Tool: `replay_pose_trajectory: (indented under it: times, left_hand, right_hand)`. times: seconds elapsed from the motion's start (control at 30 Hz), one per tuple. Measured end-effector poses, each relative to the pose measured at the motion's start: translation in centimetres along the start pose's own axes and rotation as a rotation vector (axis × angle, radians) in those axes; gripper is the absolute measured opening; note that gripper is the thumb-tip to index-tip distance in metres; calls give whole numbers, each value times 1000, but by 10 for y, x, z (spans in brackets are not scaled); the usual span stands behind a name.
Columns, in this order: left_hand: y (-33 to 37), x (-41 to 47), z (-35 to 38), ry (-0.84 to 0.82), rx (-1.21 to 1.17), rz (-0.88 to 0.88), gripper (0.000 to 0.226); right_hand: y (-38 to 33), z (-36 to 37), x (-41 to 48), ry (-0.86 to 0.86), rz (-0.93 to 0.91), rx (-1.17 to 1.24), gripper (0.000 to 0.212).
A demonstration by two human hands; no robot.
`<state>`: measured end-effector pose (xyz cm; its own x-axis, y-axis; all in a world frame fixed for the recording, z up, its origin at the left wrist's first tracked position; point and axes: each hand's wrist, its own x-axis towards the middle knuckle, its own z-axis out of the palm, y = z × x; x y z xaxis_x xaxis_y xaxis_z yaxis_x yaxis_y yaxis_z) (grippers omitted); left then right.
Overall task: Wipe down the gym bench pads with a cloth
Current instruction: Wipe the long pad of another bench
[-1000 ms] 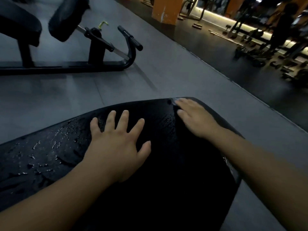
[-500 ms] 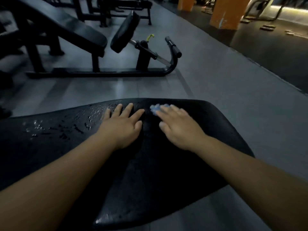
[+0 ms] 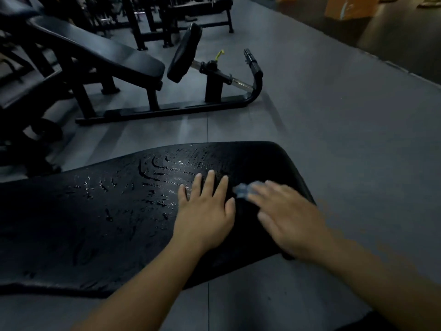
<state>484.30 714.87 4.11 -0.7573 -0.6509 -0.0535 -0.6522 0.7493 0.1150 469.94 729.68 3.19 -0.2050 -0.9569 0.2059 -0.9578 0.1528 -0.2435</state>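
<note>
Two benches fill the dim gym floor (image 3: 334,139): an adjustable incline bench (image 3: 100,51) standing well apart at the back, and the near bench pad (image 3: 95,223), a broad black slab that takes up the lower half of the view. Its left and middle stretches are beaded and streaked with liquid, while the part under and right of the hands looks matte; by my reading the wiping has dealt with the right end and the wet stretch to the left is yet to be done.

On the pad, the left hand (image 3: 205,211) lies flat and open, fingers spread, gripping nothing. It seems placed there to brace the body and steady the reach. Just beside it, the right hand (image 3: 288,218) is blurred with motion, palm down, fingers pressed flat over the cloth (image 3: 242,190), pinning rather than clenching it, which would spread pressure across the surface.

Only a small pale-blue corner of that cloth peeks out past the right fingertips, lying on the pad between the two hands; the rest is hidden beneath the palm.
</note>
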Motion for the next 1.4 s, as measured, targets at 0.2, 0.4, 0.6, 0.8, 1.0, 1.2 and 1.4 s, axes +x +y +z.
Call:
replay_pose_trajectory:
  times: [0.2, 0.4, 0.6, 0.8, 1.0, 1.2, 1.4]
  left_hand:
    - [5, -1, -1, 27, -9, -24, 58]
    - [7, -1, -2, 60, -27, -36, 58]
    - [0, 0, 1, 170, -197, -58, 63]
    - [-2, 2, 0, 109, -118, -21, 56]
    - [-34, 1, -15, -13, -11, 154, 66]
    - [-73, -28, -8, 11, 46, 196, 83]
    - [-72, -28, -6, 49, 43, 191, 82]
  right_hand:
    - [20, 9, 98, 24, 223, -132, 55]
    - [38, 3, 71, 5, 86, -34, 50]
    - [-16, 20, 99, -4, 105, -63, 58]
    - [8, 5, 48, -53, 112, -32, 57]
    - [-28, 9, 60, -65, 161, -121, 78]
    - [7, -3, 44, -63, 163, -85, 66]
    - [-47, 14, 70, -58, 86, -132, 70]
